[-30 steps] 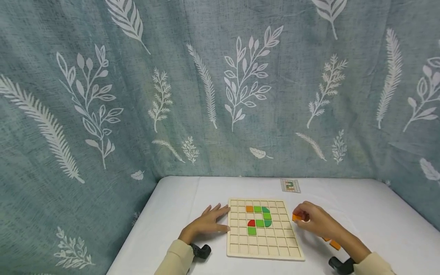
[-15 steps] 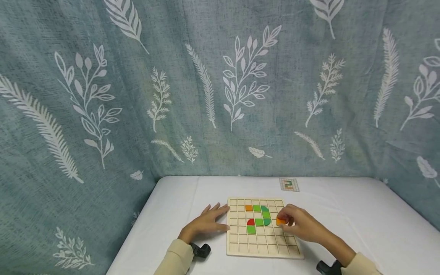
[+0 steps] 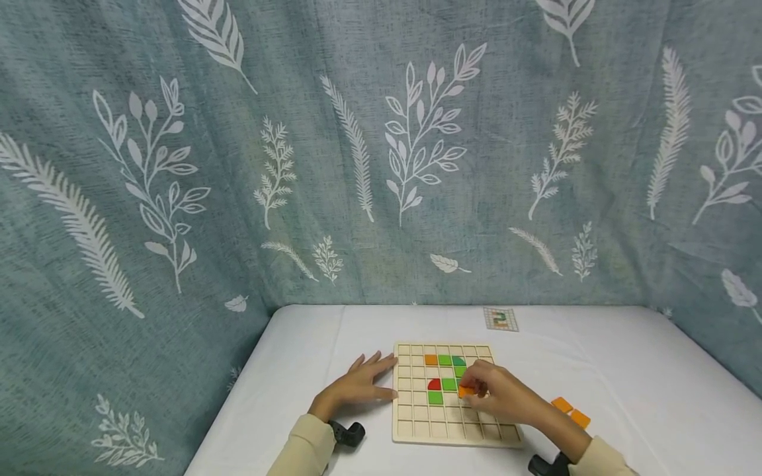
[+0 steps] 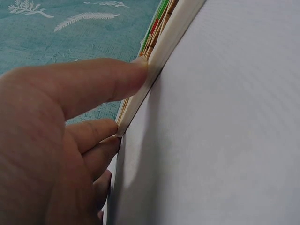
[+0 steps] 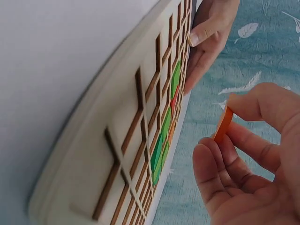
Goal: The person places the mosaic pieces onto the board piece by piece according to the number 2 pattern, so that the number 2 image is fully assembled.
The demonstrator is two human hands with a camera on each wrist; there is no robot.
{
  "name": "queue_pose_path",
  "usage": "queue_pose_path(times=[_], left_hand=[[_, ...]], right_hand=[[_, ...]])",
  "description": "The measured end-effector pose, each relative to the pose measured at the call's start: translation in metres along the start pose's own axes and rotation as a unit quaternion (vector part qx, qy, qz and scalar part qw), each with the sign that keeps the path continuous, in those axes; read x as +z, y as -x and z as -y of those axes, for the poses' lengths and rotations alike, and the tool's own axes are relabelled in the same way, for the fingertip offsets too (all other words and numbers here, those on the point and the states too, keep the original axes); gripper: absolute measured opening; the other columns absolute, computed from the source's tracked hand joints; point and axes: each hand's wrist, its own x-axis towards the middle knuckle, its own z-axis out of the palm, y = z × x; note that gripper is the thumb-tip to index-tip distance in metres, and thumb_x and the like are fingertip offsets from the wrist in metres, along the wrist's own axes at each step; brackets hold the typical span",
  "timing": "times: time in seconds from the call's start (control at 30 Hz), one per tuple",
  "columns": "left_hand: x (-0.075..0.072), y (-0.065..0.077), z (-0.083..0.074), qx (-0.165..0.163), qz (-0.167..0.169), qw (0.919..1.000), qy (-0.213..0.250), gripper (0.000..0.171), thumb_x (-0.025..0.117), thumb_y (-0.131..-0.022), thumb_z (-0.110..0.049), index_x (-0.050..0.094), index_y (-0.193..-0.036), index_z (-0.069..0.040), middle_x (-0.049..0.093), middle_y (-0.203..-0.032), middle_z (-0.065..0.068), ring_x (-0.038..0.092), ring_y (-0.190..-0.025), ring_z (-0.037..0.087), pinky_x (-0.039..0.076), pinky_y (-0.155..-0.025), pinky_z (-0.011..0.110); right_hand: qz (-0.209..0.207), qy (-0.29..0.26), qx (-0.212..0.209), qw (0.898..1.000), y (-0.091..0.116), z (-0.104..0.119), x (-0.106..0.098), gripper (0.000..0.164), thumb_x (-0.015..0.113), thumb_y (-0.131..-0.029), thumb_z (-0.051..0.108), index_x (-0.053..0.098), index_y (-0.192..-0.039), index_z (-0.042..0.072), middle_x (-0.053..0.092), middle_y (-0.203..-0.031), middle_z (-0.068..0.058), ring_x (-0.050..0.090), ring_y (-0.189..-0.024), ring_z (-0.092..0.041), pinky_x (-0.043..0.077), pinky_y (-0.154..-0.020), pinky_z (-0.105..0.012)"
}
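Note:
A wooden grid board [image 3: 417, 423] lies on the white table with green, orange and red tiles set in its cells. My left hand [image 3: 354, 389] rests at the board's left edge, fingers extended; in the left wrist view the thumb [image 4: 108, 82] touches the board's side. Over the board's right half, my right hand [image 3: 500, 395] pinches an orange tile [image 3: 466, 392] between thumb and fingertips. In the right wrist view that orange tile [image 5: 224, 124] is held on edge, apart from the board. The hand partly hides the dark green tiles near the board's middle.
Loose orange tiles [image 3: 580, 418] lie on the table right of the board, beside the right forearm. A small printed card [image 3: 501, 319] with a coloured grid pattern lies behind the board. A leaf-patterned teal curtain [image 3: 357, 165] hangs behind the table.
My right hand has moved left with the orange tile, from beside the board to over its cells. The loose orange tiles show more fully now. My left hand has stayed put.

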Motion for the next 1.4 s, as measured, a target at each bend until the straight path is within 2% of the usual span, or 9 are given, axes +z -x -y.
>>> queue_pose_path(times=[0.13,0.37,0.6,0.97,1.4], left_hand=[[0.0,0.001,0.0,0.003,0.001,1.0,0.001,0.081,0.07,-0.086,-0.048,0.04,-0.154,-0.017,0.036,-0.162,0.002,0.02,-0.155,0.028,0.002,-0.128,0.052],[0.0,-0.001,0.002,0.006,0.001,1.0,0.001,0.082,0.07,-0.085,-0.048,0.04,-0.154,-0.017,0.036,-0.162,0.001,0.02,-0.155,0.028,0.002,-0.128,0.052],[-0.001,-0.002,0.0,0.006,0.002,1.0,0.0,0.082,0.071,-0.085,-0.048,0.04,-0.154,-0.017,0.036,-0.162,0.001,0.02,-0.155,0.028,0.003,-0.128,0.052],[0.0,0.001,0.002,0.004,0.004,1.0,-0.001,0.081,0.071,-0.085,-0.049,0.041,-0.154,-0.017,0.036,-0.162,0.002,0.02,-0.155,0.03,0.003,-0.127,0.055],[-0.001,0.002,0.0,0.002,0.002,1.0,0.005,0.082,0.07,-0.085,-0.05,0.041,-0.154,-0.017,0.036,-0.162,0.002,0.018,-0.156,0.03,0.002,-0.127,0.056]], right_hand=[[-0.002,-0.005,-0.01,1.0,-0.004,0.003,0.008,0.014,0.073,-0.089,0.008,0.067,-0.102,0.009,0.061,-0.095,-0.002,0.056,-0.08,0.0,0.056,-0.068,-0.019],[-0.009,-0.013,-0.007,1.0,-0.011,0.004,0.021,0.014,0.073,-0.088,0.007,0.067,-0.1,0.011,0.061,-0.093,0.002,0.056,-0.079,0.001,0.056,-0.067,-0.019],[-0.008,-0.027,-0.005,1.0,-0.015,0.003,0.031,0.013,0.073,-0.089,0.009,0.068,-0.102,0.009,0.061,-0.093,0.001,0.055,-0.079,0.0,0.056,-0.067,-0.019],[0.002,0.006,0.024,1.0,-0.015,0.008,0.046,0.015,0.076,-0.089,0.018,0.069,-0.101,0.012,0.059,-0.093,0.005,0.056,-0.079,-0.003,0.053,-0.068,-0.017],[0.007,0.028,0.04,0.999,-0.016,0.01,0.051,0.014,0.077,-0.088,0.021,0.074,-0.1,0.015,0.057,-0.09,0.008,0.051,-0.077,-0.001,0.049,-0.065,-0.017]])
